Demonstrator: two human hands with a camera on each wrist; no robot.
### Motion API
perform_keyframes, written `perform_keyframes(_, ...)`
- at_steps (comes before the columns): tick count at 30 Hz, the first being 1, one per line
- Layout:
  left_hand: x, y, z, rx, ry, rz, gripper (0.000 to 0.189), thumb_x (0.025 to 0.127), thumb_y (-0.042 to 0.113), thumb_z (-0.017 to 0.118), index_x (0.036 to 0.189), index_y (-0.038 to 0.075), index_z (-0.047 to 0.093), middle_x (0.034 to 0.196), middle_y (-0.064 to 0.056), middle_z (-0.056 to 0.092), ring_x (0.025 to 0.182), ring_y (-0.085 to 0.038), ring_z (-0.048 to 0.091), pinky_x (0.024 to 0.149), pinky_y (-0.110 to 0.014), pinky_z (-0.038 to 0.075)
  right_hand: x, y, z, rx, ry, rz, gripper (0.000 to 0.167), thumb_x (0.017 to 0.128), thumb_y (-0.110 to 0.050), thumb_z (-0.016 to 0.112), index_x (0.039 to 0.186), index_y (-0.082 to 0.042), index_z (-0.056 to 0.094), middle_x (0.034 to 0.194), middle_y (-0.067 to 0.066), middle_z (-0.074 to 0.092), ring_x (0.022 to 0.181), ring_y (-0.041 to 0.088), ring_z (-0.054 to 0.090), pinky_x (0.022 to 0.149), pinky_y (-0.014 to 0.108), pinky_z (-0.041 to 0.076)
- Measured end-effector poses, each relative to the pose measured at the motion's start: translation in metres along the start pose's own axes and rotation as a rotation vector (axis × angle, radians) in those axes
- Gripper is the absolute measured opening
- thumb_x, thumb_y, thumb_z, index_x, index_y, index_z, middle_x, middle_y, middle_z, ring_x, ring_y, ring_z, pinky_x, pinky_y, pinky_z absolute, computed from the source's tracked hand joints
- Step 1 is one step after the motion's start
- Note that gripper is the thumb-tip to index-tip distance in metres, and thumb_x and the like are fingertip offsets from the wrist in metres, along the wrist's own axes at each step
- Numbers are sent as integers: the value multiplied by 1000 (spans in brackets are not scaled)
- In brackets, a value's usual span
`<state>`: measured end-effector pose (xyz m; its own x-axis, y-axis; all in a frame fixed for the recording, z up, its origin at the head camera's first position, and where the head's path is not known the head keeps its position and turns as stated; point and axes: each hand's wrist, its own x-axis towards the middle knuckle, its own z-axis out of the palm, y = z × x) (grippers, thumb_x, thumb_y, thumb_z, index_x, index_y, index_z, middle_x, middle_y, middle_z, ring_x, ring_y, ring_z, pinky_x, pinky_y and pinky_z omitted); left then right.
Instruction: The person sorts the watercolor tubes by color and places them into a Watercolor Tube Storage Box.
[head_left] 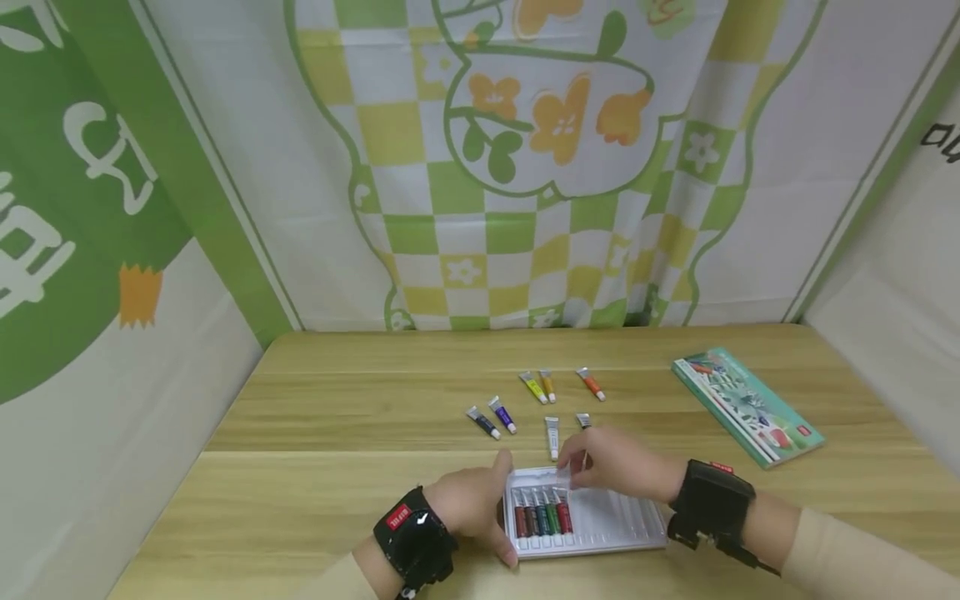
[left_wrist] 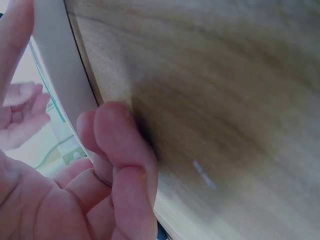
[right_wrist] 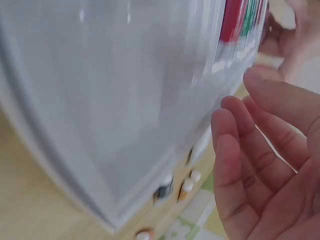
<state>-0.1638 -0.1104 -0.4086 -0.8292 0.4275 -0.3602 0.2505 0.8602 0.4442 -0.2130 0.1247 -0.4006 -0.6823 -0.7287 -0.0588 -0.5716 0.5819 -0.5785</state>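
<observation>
A white plastic tray (head_left: 600, 543) lies near the front of the table, with several paint tubes (head_left: 543, 512) in brown, blue, green and red lined up in its left part. My left hand (head_left: 471, 504) holds the tray's left end, thumb at the far corner and fingers at the near one. At the tray's far edge my right hand (head_left: 618, 460) pinches a clear plastic cover (head_left: 564, 477). In the right wrist view the red and green tubes (right_wrist: 232, 20) show behind shiny plastic, close to the right thumb and fingertips. The right part of the tray holds no tubes.
Beyond the tray lie loose paint tubes: dark blue (head_left: 483, 422), purple (head_left: 503, 415), yellow (head_left: 533, 387), ochre (head_left: 547, 386), orange (head_left: 591, 384), white (head_left: 552, 437) and black (head_left: 584, 420). A teal illustrated box (head_left: 750, 407) rests at the right. A patterned curtain (head_left: 510, 242) hangs behind the table.
</observation>
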Motion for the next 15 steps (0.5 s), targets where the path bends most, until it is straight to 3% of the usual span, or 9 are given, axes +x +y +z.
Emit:
perform_keyframes(10, 0, -1, 0, 5, 2, -10, 116, 60, 38, 100, 147, 0, 33, 121, -20, 68, 106, -27, 67, 93, -40, 53, 31, 35, -34, -65, 127, 83, 14, 85, 4, 75, 99, 1, 74, 82, -1, 66, 74, 10, 58, 68, 31, 51)
perform_keyframes(15, -1, 0, 0, 5, 0, -12, 113, 59, 37, 100, 145, 2, 35, 119, -18, 69, 103, -25, 67, 91, -38, 53, 51, 56, -57, -54, 206, 114, 17, 84, 8, 71, 101, 8, 73, 80, 6, 69, 70, 15, 61, 67, 31, 51)
